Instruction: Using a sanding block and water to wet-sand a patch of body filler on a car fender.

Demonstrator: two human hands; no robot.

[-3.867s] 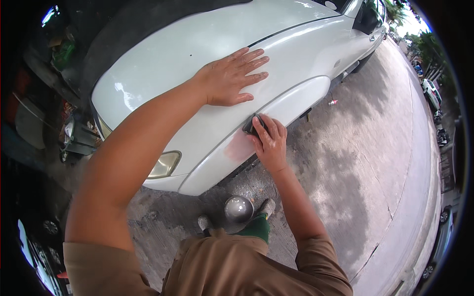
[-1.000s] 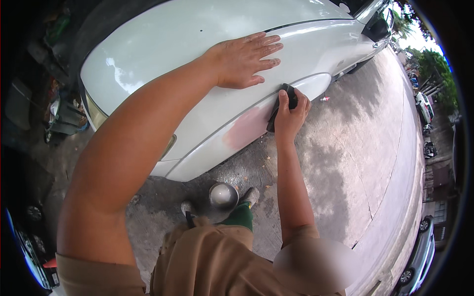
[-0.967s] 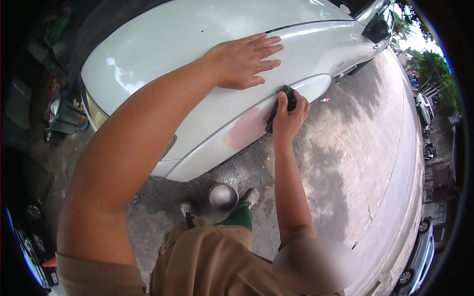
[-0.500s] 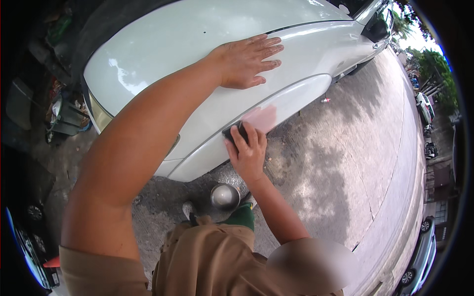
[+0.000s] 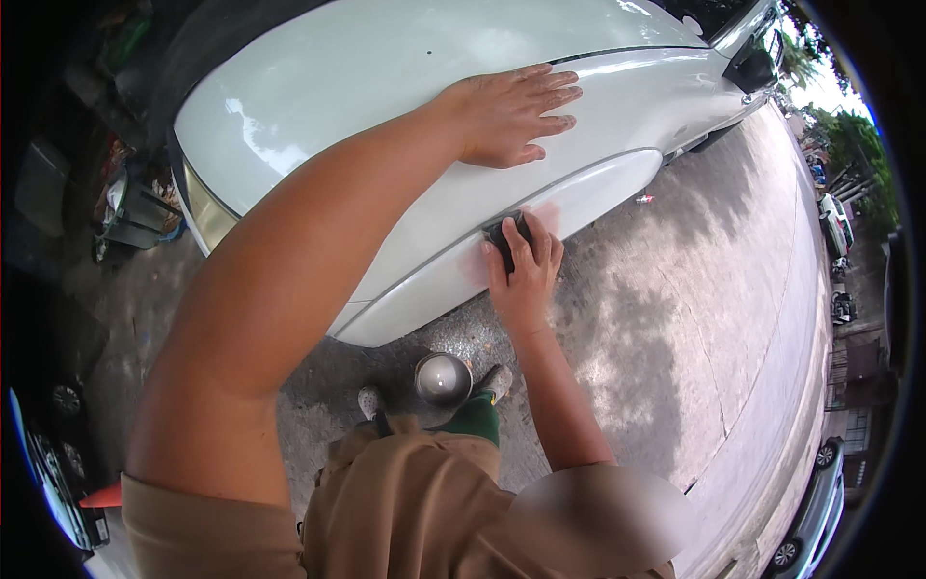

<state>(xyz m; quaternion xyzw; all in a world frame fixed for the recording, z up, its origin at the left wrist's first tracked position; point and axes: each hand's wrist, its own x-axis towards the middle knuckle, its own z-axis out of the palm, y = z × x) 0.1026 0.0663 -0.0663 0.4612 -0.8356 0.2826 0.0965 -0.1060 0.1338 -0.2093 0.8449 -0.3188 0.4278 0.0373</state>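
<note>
A white car (image 5: 318, 96) fills the upper part of the view. My left hand (image 5: 516, 116) lies flat on its bodywork beside the hood seam, fingers spread. Lower down, my right hand (image 5: 529, 275) grips a black sanding block (image 5: 505, 241) against the raised lower panel (image 5: 424, 289). The block covers the middle of a pinkish patch (image 5: 546, 216), whose colour shows on either side of it. How far the block reaches beneath my fingers is hidden.
A round metal bowl (image 5: 424, 374) of cloudy liquid stands between my feet on the concrete ground (image 5: 617, 338). The car's black side mirror (image 5: 750, 69) is at upper right. A grey bin (image 5: 135, 222) stands left; parked cars (image 5: 815, 511) line the far right.
My right hand and the block have moved up and right along the panel, uncovering pinkish colour behind them. My left hand stays flat on the car while the view shifts slightly.
</note>
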